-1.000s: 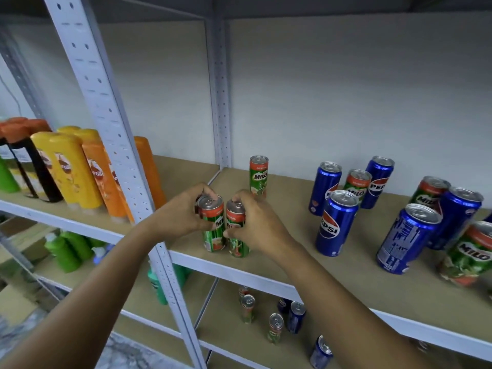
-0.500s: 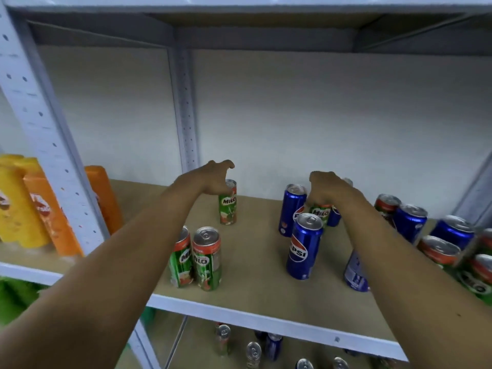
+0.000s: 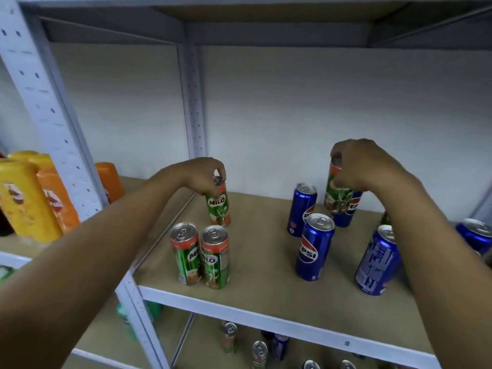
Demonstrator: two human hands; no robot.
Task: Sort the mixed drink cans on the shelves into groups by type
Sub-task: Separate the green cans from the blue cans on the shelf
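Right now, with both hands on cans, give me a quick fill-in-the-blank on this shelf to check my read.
1. The right hand holds a lifted ____ can above the blue cans.
2. The left hand grips the top of a Milo can that stands ____ on the shelf.
3. At the shelf's front left, ____ Milo cans stand side by side.
4. The blue can nearest the middle reads ____.

Missing words: Milo; upright; two; Pepsi
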